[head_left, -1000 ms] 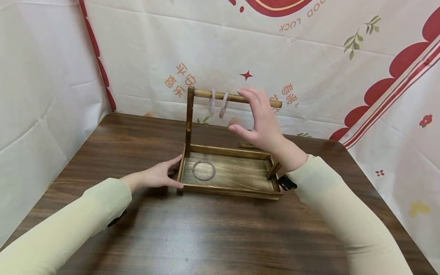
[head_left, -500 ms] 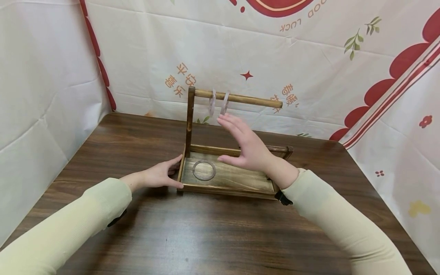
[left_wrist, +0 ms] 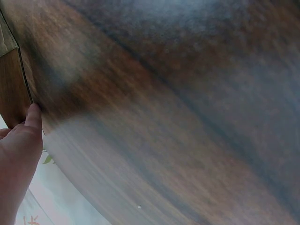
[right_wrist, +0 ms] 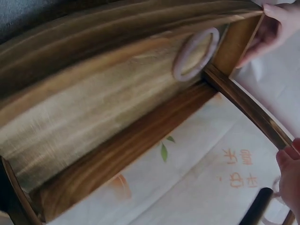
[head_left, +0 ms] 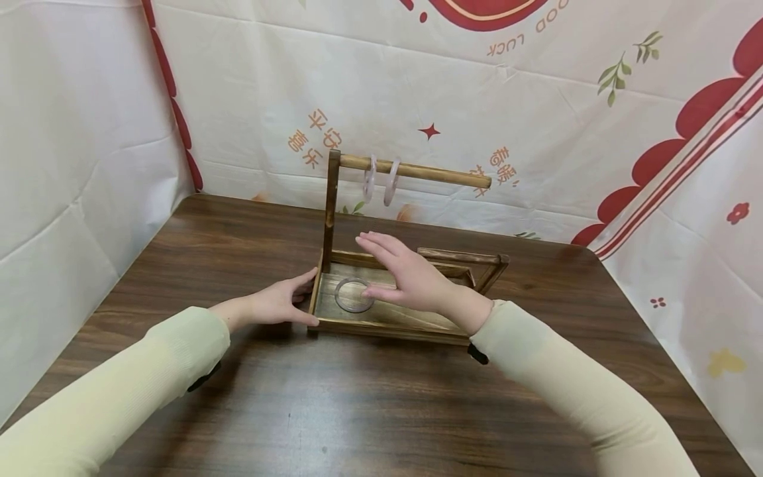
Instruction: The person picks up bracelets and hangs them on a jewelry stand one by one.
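Against and above tray (head_left: pixel 381 329), spread hands (head_left: pixel 277 305) (head_left: pixel 412 277)

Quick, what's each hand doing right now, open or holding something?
Left hand: holding the left end of the wooden tray.
Right hand: open, holding nothing, over the wooden tray.

Under both the left grip (head_left: pixel 275 306) and the right grip (head_left: pixel 411 271) spreads a dark brown, wood-grained worktop (head_left: pixel 381 424), its far right corner rounded. A pale sheen of light lies on it on the near side of the grips. Beyond them hangs creased white cloth (head_left: pixel 250 99), printed with orange characters (head_left: pixel 331 138), a red star (head_left: pixel 429 131) and green leaf sprigs (head_left: pixel 615 78). Plain white cloth (head_left: pixel 65 106) walls the side left of the left grip. Well right of the right grip, red scallops (head_left: pixel 656 160) edge a striped band, with a yellow print (head_left: pixel 726 362) past it.
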Demonstrator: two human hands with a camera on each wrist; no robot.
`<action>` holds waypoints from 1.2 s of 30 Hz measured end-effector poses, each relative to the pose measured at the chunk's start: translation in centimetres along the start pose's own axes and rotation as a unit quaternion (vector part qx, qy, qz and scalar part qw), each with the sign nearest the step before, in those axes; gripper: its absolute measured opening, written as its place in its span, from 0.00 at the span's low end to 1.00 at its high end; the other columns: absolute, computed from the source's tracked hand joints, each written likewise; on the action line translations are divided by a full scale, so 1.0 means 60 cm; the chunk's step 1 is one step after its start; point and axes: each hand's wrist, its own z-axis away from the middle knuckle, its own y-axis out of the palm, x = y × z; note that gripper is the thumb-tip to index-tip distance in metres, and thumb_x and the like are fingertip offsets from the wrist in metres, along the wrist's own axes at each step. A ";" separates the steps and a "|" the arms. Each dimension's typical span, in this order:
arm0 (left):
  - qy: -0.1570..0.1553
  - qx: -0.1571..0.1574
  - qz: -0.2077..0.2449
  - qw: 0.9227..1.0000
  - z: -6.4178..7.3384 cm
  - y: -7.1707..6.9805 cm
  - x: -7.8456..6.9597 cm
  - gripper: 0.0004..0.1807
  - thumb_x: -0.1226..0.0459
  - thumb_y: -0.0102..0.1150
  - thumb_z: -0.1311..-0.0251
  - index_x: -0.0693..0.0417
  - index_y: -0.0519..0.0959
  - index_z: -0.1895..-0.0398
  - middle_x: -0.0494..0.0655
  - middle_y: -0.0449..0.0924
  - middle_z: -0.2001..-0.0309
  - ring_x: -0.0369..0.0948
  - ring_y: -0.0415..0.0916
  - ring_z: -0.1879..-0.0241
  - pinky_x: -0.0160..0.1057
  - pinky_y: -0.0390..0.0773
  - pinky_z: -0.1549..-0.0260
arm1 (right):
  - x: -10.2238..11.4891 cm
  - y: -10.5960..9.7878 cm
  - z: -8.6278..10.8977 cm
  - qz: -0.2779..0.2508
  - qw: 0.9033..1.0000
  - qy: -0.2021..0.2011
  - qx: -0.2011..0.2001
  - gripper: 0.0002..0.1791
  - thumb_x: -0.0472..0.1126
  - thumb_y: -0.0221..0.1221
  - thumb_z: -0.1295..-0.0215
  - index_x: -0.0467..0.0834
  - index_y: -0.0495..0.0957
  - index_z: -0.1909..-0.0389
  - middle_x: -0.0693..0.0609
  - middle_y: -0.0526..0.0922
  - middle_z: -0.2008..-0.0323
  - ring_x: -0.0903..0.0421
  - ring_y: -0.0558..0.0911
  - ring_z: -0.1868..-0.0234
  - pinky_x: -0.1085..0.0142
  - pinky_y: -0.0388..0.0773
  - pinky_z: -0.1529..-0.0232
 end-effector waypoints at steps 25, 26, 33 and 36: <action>0.002 0.006 0.004 1.000 -0.002 -0.001 -0.001 0.57 0.54 0.64 0.44 0.59 0.33 0.26 0.66 0.42 0.27 0.60 0.52 0.31 0.54 0.59 0.34 | -0.029 0.089 -0.025 0.007 0.992 0.071 0.103 0.42 0.57 0.61 0.41 0.43 0.59 0.31 0.45 0.63 0.34 0.49 0.64 0.33 0.56 0.67 0.35; 0.005 0.007 0.002 1.000 -0.002 -0.001 -0.001 0.57 0.54 0.64 0.44 0.60 0.33 0.26 0.66 0.42 0.27 0.60 0.52 0.31 0.55 0.60 0.34 | -0.030 0.092 -0.027 0.008 0.992 0.073 0.106 0.42 0.57 0.61 0.41 0.43 0.59 0.31 0.45 0.64 0.34 0.50 0.65 0.33 0.56 0.67 0.35; -0.003 0.007 0.013 1.000 -0.001 -0.002 -0.001 0.57 0.55 0.65 0.45 0.58 0.33 0.26 0.64 0.42 0.27 0.58 0.51 0.30 0.54 0.59 0.33 | -0.033 0.105 -0.034 0.009 0.989 0.082 0.123 0.41 0.57 0.60 0.41 0.43 0.59 0.31 0.46 0.65 0.34 0.51 0.66 0.34 0.57 0.68 0.36; -0.005 0.008 0.015 1.000 0.001 -0.002 -0.001 0.57 0.55 0.65 0.45 0.58 0.32 0.26 0.64 0.43 0.27 0.58 0.51 0.30 0.54 0.59 0.33 | -0.034 0.108 -0.037 0.012 0.987 0.092 0.135 0.42 0.58 0.60 0.40 0.44 0.58 0.30 0.46 0.64 0.34 0.51 0.66 0.33 0.58 0.67 0.35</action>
